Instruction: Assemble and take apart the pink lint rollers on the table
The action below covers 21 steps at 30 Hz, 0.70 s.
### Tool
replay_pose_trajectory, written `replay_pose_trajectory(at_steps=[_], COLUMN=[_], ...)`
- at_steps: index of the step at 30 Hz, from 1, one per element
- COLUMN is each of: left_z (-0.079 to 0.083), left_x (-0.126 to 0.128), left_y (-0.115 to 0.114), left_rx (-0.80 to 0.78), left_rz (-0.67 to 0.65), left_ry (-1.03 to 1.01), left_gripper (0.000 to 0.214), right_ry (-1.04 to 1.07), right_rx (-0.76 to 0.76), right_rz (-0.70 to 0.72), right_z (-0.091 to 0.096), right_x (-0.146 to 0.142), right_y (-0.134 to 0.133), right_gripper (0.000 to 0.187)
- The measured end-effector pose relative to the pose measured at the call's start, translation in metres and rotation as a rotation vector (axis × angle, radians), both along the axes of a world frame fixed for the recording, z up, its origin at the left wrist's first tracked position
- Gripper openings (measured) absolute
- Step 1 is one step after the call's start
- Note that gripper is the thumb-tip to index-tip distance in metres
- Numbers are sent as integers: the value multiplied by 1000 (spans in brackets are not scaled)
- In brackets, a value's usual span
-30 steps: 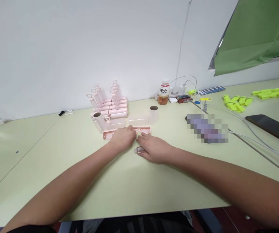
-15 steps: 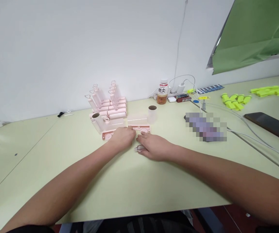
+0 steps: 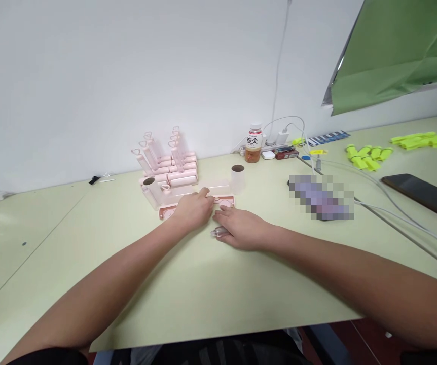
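My left hand (image 3: 195, 209) is closed, its fingertips bunched at the left end of an open pink case (image 3: 226, 202); what they pinch, if anything, is hidden. Another open pink case (image 3: 166, 212) lies partly behind this hand. My right hand (image 3: 243, 228) holds a small clear bottle (image 3: 219, 231) under its thumb and palm, with its fingertips at the near edge of the right-hand case. Behind the cases lie frosted clear covers (image 3: 218, 186). Two frosted tubes with brown insides stand there, the left tube (image 3: 153, 192) tilted and the right tube (image 3: 237, 180) upright.
Pink cases (image 3: 182, 177) and clear tubes with heart-shaped tops (image 3: 176, 152) stand by the wall. A drink bottle (image 3: 254, 144), cables and a pixelated object (image 3: 319, 197) are to the right. Beyond lie yellow pieces (image 3: 368, 157) and a dark phone (image 3: 424, 197).
My left hand has shifted slightly, its fingers lifting and reaching farther over the case's left end. My right hand and the clear bottle stay nearly where they were.
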<state>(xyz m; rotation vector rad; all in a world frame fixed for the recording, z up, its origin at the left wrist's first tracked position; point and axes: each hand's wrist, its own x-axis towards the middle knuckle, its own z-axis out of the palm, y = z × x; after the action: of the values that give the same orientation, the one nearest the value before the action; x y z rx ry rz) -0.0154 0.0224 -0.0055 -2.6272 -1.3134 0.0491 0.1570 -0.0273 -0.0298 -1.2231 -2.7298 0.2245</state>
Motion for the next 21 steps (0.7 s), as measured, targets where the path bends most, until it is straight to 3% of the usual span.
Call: replay_pose_trajectory(at_steps=[10,13,16,21], left_z=[4,6,5,-4], left_x=[1,-1,-2,-6], left_y=[0,-16,-45,-76], left_rx=[-25,-29,-150,-339], left_rz=[-27,-10,-15,-52], left_ry=[-29,-238,-517,-655], left_gripper=[25,29,36,28], right_ry=[95,128,106,189], right_rx=[25,53,40,-118], right_rz=[24,0,-91,-137], right_z=[-6,-6,1,19], right_x=[8,7,4,3], right_y=[5,2,-4,-20], right_gripper=[42,45,33,16])
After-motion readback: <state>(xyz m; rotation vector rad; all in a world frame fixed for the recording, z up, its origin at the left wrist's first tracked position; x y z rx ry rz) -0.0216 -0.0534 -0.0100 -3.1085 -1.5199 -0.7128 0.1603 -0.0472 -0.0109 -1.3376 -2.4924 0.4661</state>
